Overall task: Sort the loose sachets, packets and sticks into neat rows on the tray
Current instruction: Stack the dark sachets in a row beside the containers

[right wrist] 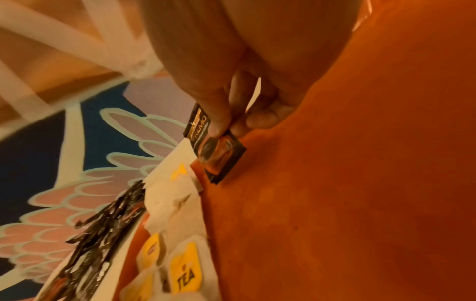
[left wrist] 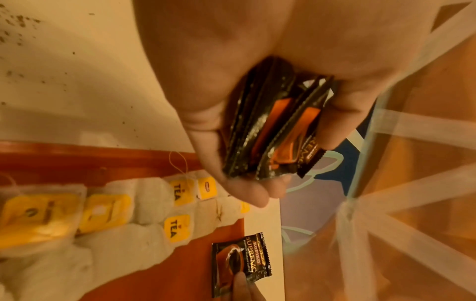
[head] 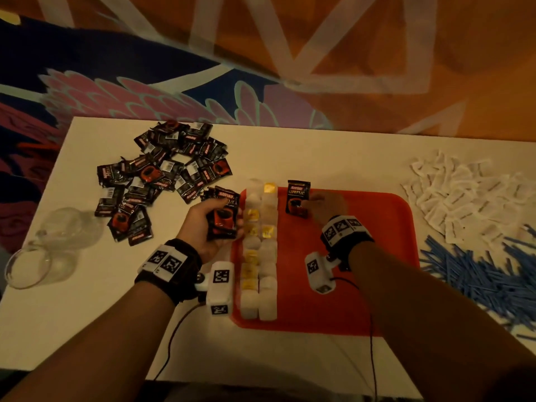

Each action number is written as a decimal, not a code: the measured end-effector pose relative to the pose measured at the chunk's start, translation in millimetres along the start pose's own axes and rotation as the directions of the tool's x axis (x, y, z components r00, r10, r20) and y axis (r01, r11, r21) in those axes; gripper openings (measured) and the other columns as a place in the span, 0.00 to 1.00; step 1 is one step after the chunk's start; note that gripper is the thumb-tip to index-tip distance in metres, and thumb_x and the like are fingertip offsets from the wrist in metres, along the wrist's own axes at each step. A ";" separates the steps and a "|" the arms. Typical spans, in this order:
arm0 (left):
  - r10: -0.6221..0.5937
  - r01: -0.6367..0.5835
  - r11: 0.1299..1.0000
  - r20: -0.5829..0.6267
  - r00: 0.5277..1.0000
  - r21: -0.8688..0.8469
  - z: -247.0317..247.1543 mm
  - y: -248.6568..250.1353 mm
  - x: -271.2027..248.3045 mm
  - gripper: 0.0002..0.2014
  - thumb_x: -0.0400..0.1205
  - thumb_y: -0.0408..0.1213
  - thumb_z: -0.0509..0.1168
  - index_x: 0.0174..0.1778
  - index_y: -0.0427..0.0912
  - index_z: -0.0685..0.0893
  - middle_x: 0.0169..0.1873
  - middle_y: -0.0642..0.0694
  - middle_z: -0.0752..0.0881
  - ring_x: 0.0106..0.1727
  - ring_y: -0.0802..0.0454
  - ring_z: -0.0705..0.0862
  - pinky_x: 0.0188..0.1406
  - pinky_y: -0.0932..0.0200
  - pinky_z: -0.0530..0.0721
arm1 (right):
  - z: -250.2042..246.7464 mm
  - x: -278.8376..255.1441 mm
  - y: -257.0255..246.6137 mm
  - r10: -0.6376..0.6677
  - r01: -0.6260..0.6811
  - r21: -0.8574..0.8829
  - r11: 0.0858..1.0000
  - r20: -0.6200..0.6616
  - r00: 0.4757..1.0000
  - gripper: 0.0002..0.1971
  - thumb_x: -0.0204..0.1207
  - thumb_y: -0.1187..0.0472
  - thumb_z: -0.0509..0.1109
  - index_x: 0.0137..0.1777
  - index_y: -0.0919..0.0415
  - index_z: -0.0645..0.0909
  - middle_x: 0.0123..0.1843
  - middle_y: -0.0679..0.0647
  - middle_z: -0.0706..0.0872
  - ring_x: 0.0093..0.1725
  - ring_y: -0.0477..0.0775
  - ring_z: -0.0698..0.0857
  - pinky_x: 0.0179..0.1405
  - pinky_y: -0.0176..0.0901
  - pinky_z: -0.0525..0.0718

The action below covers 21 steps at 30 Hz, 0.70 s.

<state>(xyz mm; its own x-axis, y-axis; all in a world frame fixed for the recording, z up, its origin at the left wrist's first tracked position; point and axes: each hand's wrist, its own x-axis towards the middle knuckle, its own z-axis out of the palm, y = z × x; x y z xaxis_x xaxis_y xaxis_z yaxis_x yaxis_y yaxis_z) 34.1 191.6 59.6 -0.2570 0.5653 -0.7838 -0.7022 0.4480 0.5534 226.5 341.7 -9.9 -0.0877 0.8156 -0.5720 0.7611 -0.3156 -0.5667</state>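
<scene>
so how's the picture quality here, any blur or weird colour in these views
Head view: dim, orange cast, edges bowed; tea bags blown out pale. Left wrist view: palm of left hand soft, carpet streaked, coffee sachet print readable. Right wrist view: right hand blurred, tray a flat orange field.

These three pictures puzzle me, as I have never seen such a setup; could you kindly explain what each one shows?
No machine here: a person works bare-handed, wearing cameras. The wide picture comes from a head camera looking down; the other two come from wrist cameras looking along each hand.

On the white table lies a red plastic tray with two neat rows of white tea bags. Loose piles lie around the tray: black coffee sachets, white paper packets and blue sticks. Clear glass cups lie at the left.

The left hand grips a small stack of coffee sachets. The right hand pinches a single coffee sachet at the tray's far edge, beside the tea bags.
</scene>
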 end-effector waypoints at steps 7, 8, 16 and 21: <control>0.017 -0.014 0.999 -0.092 0.996 0.037 -19.7 0.1 18.5 0.07 0.85 0.34 0.62 0.49 0.35 0.83 0.32 0.41 0.88 0.29 0.48 0.88 0.26 0.56 0.88 | 19.5 22.2 -8.0 0.026 -0.025 0.013 1.000 -0.053 0.998 0.12 0.74 0.56 0.78 0.56 0.56 0.89 0.54 0.52 0.89 0.44 0.47 0.81 0.22 0.24 0.67; 0.026 -0.019 0.998 -0.096 0.995 0.067 -22.3 -0.2 20.2 0.07 0.84 0.34 0.63 0.50 0.35 0.83 0.32 0.41 0.89 0.30 0.48 0.88 0.28 0.55 0.89 | 20.4 23.4 -9.0 0.021 -0.020 0.010 1.000 -0.061 0.998 0.11 0.74 0.56 0.78 0.55 0.56 0.89 0.54 0.52 0.90 0.44 0.47 0.81 0.25 0.25 0.70; 0.099 -0.083 0.978 -0.079 0.992 0.191 -31.6 -3.5 21.6 0.04 0.83 0.32 0.67 0.51 0.38 0.86 0.37 0.42 0.91 0.37 0.46 0.90 0.45 0.47 0.88 | 21.4 25.3 -14.3 0.024 -0.022 0.018 1.000 -0.132 0.991 0.12 0.71 0.53 0.80 0.52 0.55 0.89 0.53 0.51 0.89 0.47 0.48 0.83 0.44 0.39 0.82; 0.134 -0.117 0.966 -0.058 0.989 0.229 -31.5 -9.3 20.6 0.06 0.82 0.31 0.69 0.54 0.40 0.86 0.39 0.43 0.92 0.40 0.47 0.91 0.43 0.49 0.89 | 21.0 21.7 -12.1 0.021 -0.014 0.055 0.998 -0.129 0.991 0.11 0.70 0.53 0.81 0.51 0.54 0.89 0.50 0.50 0.90 0.43 0.46 0.82 0.29 0.30 0.75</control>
<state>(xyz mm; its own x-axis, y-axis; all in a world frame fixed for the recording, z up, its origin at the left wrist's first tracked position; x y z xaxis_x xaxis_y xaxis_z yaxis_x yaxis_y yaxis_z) 14.4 177.3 29.4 -0.3871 0.5787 -0.7178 -0.4961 0.5254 0.6912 201.9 353.0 -27.8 0.0119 0.8645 -0.5024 0.7261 -0.3530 -0.5901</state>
